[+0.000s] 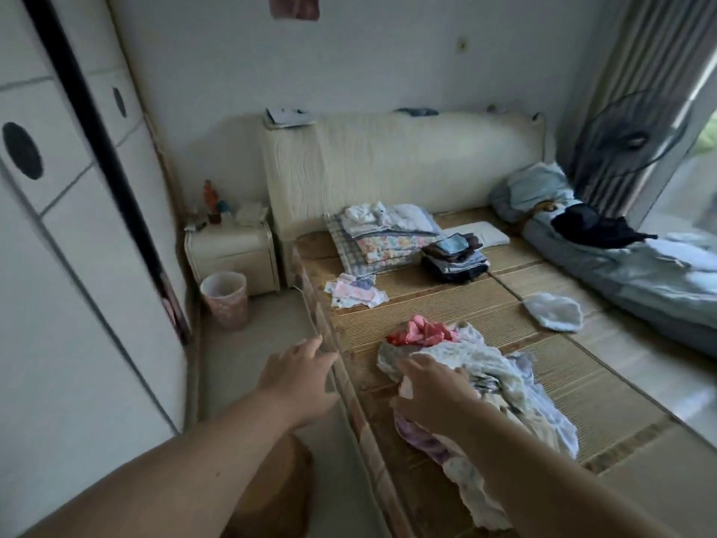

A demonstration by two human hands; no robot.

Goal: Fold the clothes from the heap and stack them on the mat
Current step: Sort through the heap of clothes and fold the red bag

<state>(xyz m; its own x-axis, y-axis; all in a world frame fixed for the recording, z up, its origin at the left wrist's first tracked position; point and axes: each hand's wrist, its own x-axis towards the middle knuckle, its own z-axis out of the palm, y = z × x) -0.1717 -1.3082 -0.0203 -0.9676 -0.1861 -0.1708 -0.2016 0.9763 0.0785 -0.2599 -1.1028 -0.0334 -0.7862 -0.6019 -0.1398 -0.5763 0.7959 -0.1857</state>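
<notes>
**A:** Which step is going on here?

**B:** I'd say picking the next garment. The right hand (436, 396) is lying on the crumpled heap of pale, mixed clothes (481, 363) at the near edge of the woven straw-coloured mat (426, 308). Its fingers are reaching onto a white textured cloth.

**A:** Is it gripping that cloth?

**B:** I cannot tell. The back of the hand is hiding whether the fingers are pinching or only touching.

**A:** And the left hand (298, 376)?

**B:** It is hovering over the bed's edge, just beside the heap, with fingers spread loosely and holding nothing.

**A:** How far along is the folding looking?

**B:** Partway, by my reckoning. A stack of dark folded clothes (456, 260) and a wider stack of light floral and checked pieces (388, 234) are sitting farther up the mat. The heap is looking sizeable, with a bunched pink-red garment (423, 332) on its far side.

**A:** What is the next move asking for?

**B:** Probably lifting one piece free without dragging its neighbours, then bringing the left hand in to spread it flat on the bare mat beyond the heap.
</notes>
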